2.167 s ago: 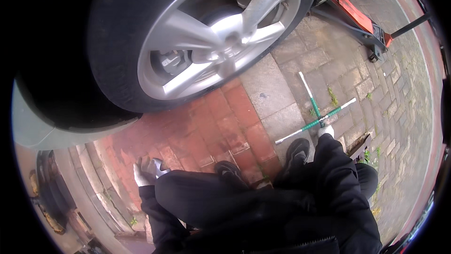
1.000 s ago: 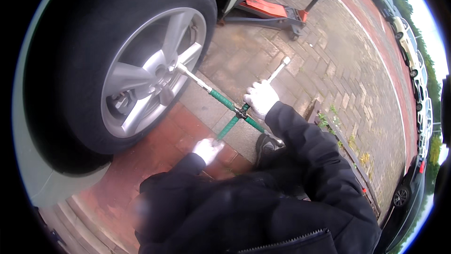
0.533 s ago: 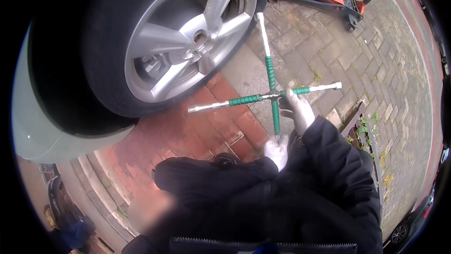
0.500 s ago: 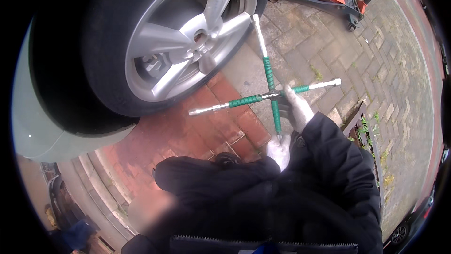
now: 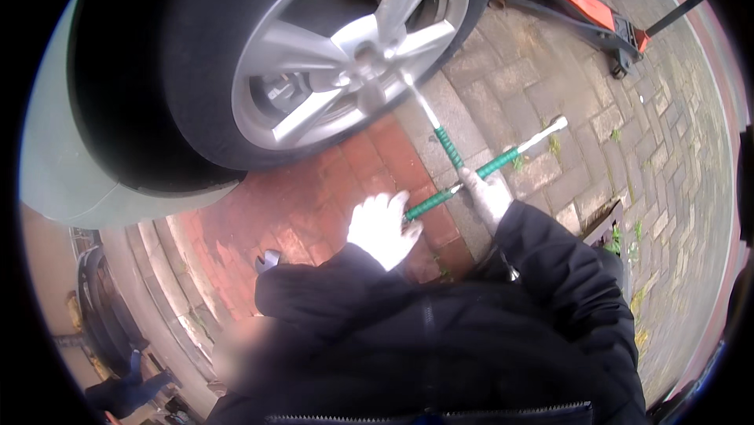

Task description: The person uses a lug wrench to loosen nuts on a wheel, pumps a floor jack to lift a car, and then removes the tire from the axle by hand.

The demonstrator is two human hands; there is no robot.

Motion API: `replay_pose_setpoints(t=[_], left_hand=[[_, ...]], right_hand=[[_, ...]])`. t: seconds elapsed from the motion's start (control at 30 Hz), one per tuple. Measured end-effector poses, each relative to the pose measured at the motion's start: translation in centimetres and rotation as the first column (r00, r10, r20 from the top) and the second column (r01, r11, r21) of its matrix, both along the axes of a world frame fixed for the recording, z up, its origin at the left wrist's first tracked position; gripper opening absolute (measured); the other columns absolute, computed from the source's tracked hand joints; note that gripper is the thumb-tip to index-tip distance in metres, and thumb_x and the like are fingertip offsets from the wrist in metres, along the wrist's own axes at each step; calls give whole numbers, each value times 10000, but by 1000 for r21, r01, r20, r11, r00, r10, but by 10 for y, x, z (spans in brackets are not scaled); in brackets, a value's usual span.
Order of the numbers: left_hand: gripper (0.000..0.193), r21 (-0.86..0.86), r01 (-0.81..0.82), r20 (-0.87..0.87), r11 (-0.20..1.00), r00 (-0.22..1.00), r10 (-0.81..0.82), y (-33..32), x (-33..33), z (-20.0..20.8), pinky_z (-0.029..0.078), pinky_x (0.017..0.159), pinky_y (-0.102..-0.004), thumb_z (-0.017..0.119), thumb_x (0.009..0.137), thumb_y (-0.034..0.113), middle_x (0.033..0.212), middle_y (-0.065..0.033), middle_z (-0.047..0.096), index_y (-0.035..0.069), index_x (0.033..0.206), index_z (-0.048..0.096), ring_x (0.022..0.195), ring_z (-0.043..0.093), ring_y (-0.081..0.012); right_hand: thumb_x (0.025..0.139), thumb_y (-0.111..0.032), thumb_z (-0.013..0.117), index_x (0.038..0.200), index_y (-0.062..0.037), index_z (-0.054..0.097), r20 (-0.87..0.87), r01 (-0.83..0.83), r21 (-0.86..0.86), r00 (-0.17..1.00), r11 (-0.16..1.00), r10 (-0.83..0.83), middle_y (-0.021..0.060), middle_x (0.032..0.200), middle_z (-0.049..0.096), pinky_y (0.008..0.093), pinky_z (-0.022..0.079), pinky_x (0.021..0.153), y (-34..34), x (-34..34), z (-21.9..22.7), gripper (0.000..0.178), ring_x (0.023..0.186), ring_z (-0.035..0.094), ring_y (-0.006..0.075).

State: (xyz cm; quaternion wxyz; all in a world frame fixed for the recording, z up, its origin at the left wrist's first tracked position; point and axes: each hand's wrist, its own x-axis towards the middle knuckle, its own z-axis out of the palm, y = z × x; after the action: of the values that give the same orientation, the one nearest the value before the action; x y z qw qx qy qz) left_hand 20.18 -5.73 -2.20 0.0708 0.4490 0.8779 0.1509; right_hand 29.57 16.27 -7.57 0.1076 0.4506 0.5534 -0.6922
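Brick paving (image 5: 314, 189) spreads below, wheel (image 5: 355, 37) at eleven o'clock; right hand (image 5: 488, 197) grips cross wrench (image 5: 499, 162), left hand (image 5: 383, 230) touches it, closure unclear.

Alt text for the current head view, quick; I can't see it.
Gloved right hand grips a green-sleeved cross wrench near its hub, left hand at one arm's end, before a silver-spoked car wheel. A red-and-black floor jack stands on paving at upper right.
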Motion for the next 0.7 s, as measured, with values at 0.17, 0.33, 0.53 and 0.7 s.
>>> replay_pose_setpoints(t=[0.17,0.33,0.53,0.7], left_hand=[[410,-434,-4,401,901,895,197,-30,-17,-15,506,818,-485,578,925,351,984,-191,686,69,1222,546,924,668,-370],[261,-449,-44,368,893,901,230,-25,-26,3,518,721,-501,531,962,295,818,-200,681,66,1083,559,780,663,-410],[238,-267,49,294,962,955,33,-11,-29,48,498,629,-512,575,946,303,718,-188,643,75,999,534,700,648,-407],[317,-476,-5,321,880,930,179,-23,-31,-1,512,672,-523,556,951,379,779,-206,675,70,1022,549,750,664,-423]], right_hand=[[931,-475,651,762,-86,646,-28,0,-81,1000,997,-2,15,587,535,298,344,399,-1,-20,-6,424,436,460,116],[944,-476,628,794,-92,627,-66,-70,-183,996,981,59,8,568,494,299,288,368,14,-41,-8,412,395,399,116],[965,-474,585,814,-100,590,-76,-101,-382,994,919,77,-2,574,471,278,277,364,35,-50,-4,403,395,372,108],[964,-460,603,787,-95,582,-94,-117,-244,991,963,97,-2,571,474,287,298,365,29,-50,1,405,401,395,111]])
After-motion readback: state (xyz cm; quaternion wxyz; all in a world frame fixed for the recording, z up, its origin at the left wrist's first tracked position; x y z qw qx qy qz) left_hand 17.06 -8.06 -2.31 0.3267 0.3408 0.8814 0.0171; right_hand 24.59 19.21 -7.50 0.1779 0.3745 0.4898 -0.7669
